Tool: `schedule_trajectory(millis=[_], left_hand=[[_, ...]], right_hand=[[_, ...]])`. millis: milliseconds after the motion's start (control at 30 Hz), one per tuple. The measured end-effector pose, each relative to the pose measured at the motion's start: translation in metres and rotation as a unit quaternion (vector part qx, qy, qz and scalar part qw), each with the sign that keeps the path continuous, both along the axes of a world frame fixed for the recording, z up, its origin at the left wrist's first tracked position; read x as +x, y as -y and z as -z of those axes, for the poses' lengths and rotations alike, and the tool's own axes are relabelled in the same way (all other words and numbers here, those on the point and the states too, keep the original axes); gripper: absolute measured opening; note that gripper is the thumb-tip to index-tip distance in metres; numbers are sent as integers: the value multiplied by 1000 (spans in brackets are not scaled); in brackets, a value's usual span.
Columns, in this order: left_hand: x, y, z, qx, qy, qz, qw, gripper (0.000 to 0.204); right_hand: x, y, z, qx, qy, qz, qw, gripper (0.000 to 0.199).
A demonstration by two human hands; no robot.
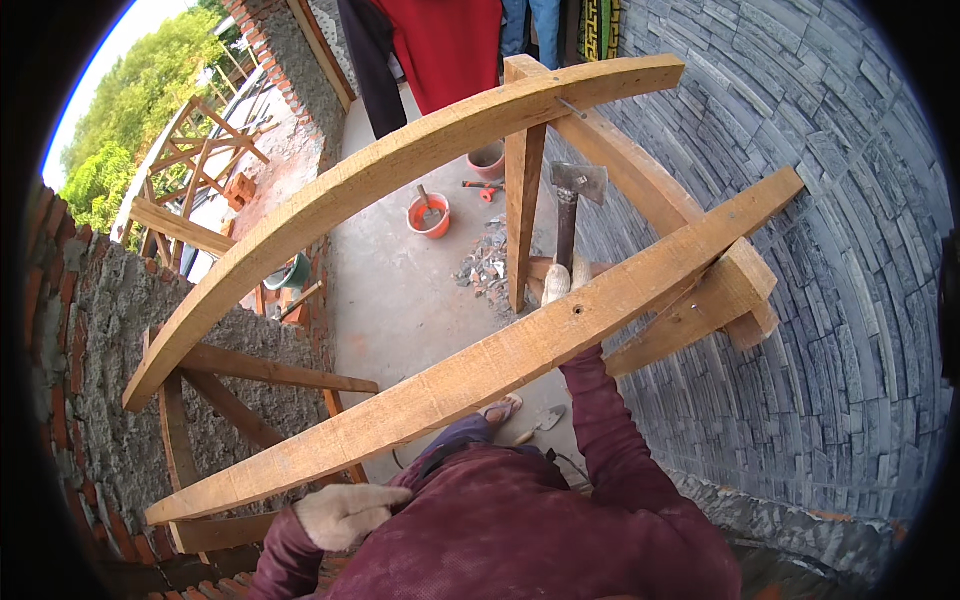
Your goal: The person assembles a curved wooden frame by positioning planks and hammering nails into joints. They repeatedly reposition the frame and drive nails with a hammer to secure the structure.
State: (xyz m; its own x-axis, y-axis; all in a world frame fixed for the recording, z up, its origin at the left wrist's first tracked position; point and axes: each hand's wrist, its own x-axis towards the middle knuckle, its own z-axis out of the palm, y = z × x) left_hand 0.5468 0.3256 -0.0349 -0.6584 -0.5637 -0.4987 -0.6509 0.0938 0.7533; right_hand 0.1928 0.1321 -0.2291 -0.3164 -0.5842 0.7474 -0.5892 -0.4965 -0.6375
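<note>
Two curved wooden beams form an arch frame: the near beam (480, 365) runs from lower left to upper right, the far beam (400, 160) lies above it. My right hand (556, 282), in a pale glove, reaches up behind the near beam and grips the wooden handle of a hatchet (572, 205), whose metal head points up. My left hand (340, 515), also gloved, rests against my maroon shirt just below the near beam's lower end, fingers curled. I cannot see anything in it.
An upright wooden post (522, 190) and cross braces (690, 310) tie the beams. Below stand an orange bucket (430, 215), a second bucket (487, 160), rubble (487, 268) and a trowel (545, 420). Brick wall (90, 330) left, stone wall (830, 300) right. A person in red (440, 50) stands beyond.
</note>
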Motion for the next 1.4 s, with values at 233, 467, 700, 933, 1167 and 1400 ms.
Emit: schedule_trajectory(millis=[233,467,700,933,1167,1400], left_hand=[[-7,19,-223,-159,-15,26,987,51],[-87,252,-186,-477,65,72,873,97],[-232,366,-101,-648,-78,209,728,94],[-276,394,-84,-617,-118,261,733,34],[-279,400,-82,-675,-94,252,687,22],[-276,393,-78,-648,-94,204,728,20]], right_hand=[[33,16,-24,-8,43,55,998,42],[13,40,-53,54,124,113,984,37],[1,23,-69,37,138,116,983,31],[5,8,-115,35,97,158,982,25],[9,12,-123,58,67,170,981,24],[10,18,-124,5,133,186,973,33]])
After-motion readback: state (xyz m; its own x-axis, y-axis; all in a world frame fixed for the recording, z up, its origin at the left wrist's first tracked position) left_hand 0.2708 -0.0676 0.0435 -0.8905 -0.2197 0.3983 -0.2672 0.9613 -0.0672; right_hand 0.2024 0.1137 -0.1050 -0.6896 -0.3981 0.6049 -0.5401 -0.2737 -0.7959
